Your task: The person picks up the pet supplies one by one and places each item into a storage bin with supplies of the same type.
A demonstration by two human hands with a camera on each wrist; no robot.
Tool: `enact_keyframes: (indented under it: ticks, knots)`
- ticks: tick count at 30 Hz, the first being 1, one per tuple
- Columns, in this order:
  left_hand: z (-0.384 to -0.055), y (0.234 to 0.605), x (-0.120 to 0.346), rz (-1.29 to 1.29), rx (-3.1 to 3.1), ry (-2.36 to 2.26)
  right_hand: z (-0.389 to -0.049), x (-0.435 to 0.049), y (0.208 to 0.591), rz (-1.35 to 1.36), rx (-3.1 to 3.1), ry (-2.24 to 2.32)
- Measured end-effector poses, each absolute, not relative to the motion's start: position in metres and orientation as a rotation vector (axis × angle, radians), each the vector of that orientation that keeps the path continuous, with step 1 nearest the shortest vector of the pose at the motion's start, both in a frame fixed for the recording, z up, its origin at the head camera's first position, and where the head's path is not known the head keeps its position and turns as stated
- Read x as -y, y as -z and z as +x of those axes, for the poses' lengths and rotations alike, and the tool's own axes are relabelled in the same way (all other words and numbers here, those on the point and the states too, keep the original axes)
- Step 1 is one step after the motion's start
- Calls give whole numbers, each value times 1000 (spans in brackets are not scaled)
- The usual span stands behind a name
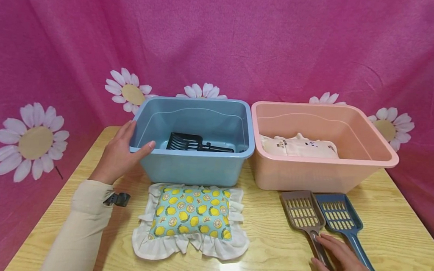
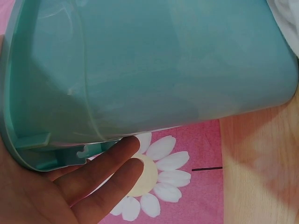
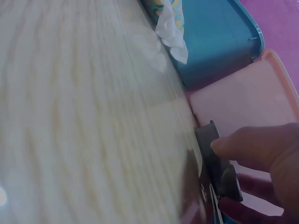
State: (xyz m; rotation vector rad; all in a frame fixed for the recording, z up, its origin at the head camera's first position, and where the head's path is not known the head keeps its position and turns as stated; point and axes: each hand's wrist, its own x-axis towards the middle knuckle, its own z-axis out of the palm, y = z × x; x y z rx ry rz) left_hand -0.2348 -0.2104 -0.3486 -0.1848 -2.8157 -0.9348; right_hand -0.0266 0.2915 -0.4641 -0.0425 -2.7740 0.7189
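My left hand (image 1: 119, 155) rests on the front left corner of a blue plastic bin (image 1: 195, 168), thumb at the front rim and fingers along the left side. In the left wrist view, two fairly straight fingers (image 2: 117, 170) show beside the bin's outer wall. Inside that bin lies a black slotted litter scoop (image 1: 186, 142). My right hand (image 1: 348, 269) holds the handle of a grey-brown litter scoop (image 1: 304, 212) between thumb and fingers; its slotted head lies in front of the pink bin. Close on its right is a dark blue litter scoop (image 1: 339, 213).
A pink plastic bin (image 1: 313, 175) stands right beside the blue one, with a cream printed cloth item (image 1: 300, 146) inside. A lemon-print cushion (image 1: 195, 214) with white ruffles lies before the blue bin. Behind the wooden table (image 1: 269, 250) hangs a pink flowered curtain (image 1: 224, 38).
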Motion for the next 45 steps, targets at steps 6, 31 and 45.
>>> enact_keyframes:
  ticks: [6,31,45]
  knots:
    - [-235,349,210,-187,2813,939,-28,-291,462,-73,2833,-748]
    - [-233,350,211,-200,2804,931,-27,-292,463,-67,2839,-760]
    - [-235,350,210,-209,2794,926,-23,-294,462,28,2729,-765]
